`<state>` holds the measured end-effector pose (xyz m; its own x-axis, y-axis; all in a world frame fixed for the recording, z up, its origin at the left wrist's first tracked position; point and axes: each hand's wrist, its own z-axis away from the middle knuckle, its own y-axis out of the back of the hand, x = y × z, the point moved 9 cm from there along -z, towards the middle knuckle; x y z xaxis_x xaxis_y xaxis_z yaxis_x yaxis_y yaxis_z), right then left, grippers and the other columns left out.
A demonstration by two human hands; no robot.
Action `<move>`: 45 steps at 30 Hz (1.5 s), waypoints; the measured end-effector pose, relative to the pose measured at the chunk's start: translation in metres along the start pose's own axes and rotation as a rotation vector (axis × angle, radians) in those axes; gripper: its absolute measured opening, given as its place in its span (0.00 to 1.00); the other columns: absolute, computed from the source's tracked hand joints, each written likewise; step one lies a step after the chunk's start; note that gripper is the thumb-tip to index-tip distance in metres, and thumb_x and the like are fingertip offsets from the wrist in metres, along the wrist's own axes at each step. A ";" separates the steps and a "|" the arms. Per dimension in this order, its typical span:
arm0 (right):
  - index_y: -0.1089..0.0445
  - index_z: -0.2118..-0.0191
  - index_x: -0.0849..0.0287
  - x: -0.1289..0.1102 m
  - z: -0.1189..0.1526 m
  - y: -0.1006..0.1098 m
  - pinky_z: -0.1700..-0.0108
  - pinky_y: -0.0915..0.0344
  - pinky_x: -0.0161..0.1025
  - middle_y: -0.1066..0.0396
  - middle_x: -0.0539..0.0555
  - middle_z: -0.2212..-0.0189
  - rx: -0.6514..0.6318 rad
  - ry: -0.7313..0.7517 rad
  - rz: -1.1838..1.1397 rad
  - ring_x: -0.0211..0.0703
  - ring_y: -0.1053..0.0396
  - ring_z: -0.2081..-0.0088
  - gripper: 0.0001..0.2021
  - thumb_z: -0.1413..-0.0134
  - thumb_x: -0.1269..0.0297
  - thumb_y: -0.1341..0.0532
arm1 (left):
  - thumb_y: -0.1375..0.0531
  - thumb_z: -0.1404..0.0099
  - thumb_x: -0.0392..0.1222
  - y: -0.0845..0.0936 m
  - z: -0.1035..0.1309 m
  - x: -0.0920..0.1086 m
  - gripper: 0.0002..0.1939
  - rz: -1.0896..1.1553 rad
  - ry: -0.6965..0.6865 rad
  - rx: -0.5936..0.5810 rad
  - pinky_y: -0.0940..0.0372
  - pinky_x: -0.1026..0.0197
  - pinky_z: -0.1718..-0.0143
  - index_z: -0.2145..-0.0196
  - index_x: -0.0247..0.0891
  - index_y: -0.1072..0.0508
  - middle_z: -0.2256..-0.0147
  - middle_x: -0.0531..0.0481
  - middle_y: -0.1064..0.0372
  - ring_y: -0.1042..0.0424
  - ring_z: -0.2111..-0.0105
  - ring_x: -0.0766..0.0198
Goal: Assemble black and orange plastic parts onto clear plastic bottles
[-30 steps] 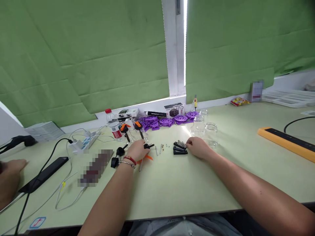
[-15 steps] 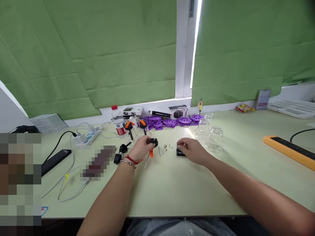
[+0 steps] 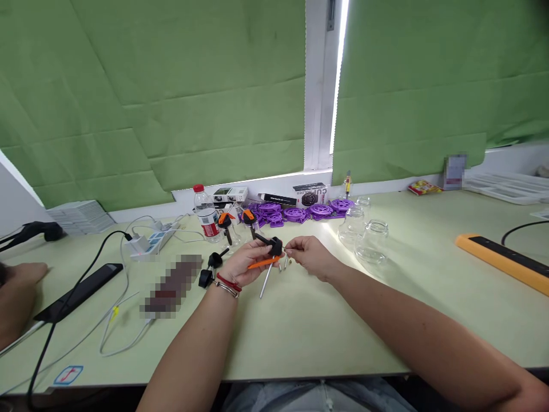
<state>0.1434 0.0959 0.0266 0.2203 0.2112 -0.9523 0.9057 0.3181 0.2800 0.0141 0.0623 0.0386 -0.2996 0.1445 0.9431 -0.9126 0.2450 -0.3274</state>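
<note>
My left hand [image 3: 246, 263] is closed around a black knob-like part [image 3: 275, 246] with a short black arm. An orange strip [image 3: 261, 263] and a slim metal rod [image 3: 266, 280] slant out below it. Fingers of my right hand [image 3: 309, 256] are pinched together close against the black part's right side; whatever they hold is too small to make out. Under and between the hands lie small metal pins [image 3: 285, 263], partly hidden. Left of my left wrist rests another black part [image 3: 210, 270] with a knob and an arm.
Two orange-and-black-topped pieces [image 3: 225, 221] stand behind my left hand beside a water bottle [image 3: 208, 214]. Purple parts [image 3: 295, 214] line the back; clear glass jars [image 3: 371, 243] stand right. Cables, a power strip [image 3: 156, 239] and another person's hand [image 3: 19, 292] are at left.
My right hand has moved left to the part in my left hand. The black piece beneath it no longer shows there. The held part has turned, and another person's hand appears at left.
</note>
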 end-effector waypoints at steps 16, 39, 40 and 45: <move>0.29 0.67 0.63 0.009 -0.021 -0.056 0.70 0.45 0.34 0.30 0.59 0.69 -0.039 0.120 1.151 0.43 0.32 0.69 0.11 0.49 0.77 0.48 | 0.44 0.41 0.27 0.062 0.018 0.021 0.05 0.054 0.012 0.369 0.29 0.55 0.64 0.72 0.33 0.35 0.72 0.44 0.28 0.24 0.67 0.58; 0.38 0.68 0.61 -0.003 0.011 -0.100 0.83 0.56 0.28 0.33 0.48 0.81 -0.324 -0.217 -0.443 0.28 0.47 0.85 0.13 0.48 0.55 0.40 | 0.33 0.49 0.36 0.044 0.017 0.007 0.13 0.113 -0.188 0.219 0.34 0.62 0.63 0.65 0.34 0.30 0.68 0.47 0.28 0.28 0.68 0.65; 0.38 0.67 0.60 -0.002 0.011 -0.100 0.84 0.57 0.28 0.33 0.48 0.81 -0.317 -0.226 -0.455 0.28 0.47 0.86 0.13 0.47 0.54 0.41 | 0.33 0.50 0.36 0.042 0.016 0.006 0.14 0.076 -0.191 0.198 0.35 0.63 0.64 0.65 0.33 0.29 0.68 0.47 0.28 0.29 0.68 0.66; 0.39 0.71 0.61 0.006 0.014 -0.100 0.84 0.57 0.28 0.33 0.49 0.80 -0.318 -0.261 -0.460 0.27 0.47 0.85 0.13 0.50 0.56 0.39 | 0.31 0.53 0.40 0.059 0.023 0.032 0.19 0.058 -0.379 0.343 0.34 0.59 0.61 0.64 0.36 0.31 0.67 0.49 0.29 0.28 0.68 0.65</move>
<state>0.0596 0.0527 -0.0087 -0.0493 -0.2339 -0.9710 0.7857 0.5912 -0.1823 -0.0558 0.0591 0.0504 -0.3745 -0.2249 0.8995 -0.9111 -0.0908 -0.4020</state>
